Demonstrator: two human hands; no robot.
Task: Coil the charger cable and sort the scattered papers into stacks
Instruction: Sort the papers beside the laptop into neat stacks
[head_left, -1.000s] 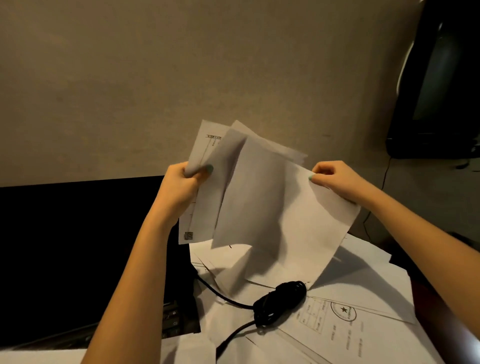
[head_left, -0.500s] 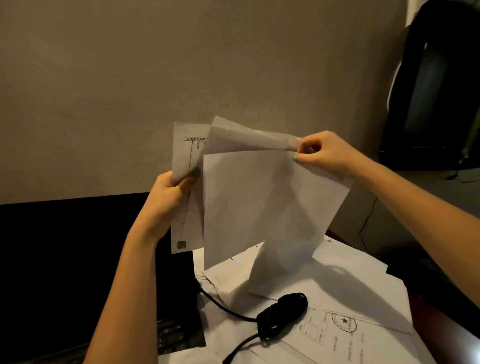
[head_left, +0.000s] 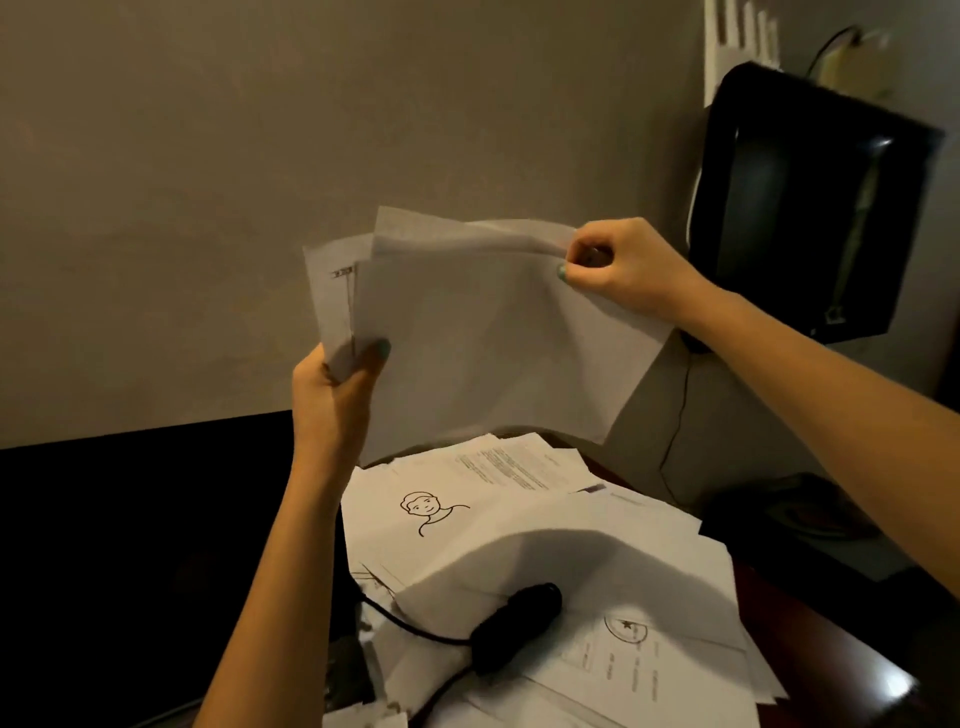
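Head: left hand (head_left: 332, 387), right hand (head_left: 621, 267) grip sheets (head_left: 493, 353) above papers (head_left: 597, 525).

— How many held sheets (head_left: 493, 353) at centre frame?
— At least three, overlapping; the exact number cannot be told.
— Hands?
— Two: left hand (head_left: 332, 384), right hand (head_left: 618, 265).
— Lower frame?
— One cable bundle (head_left: 519, 623); loose papers (head_left: 571, 519) too many to count. One dark monitor (head_left: 810, 208), upper right.
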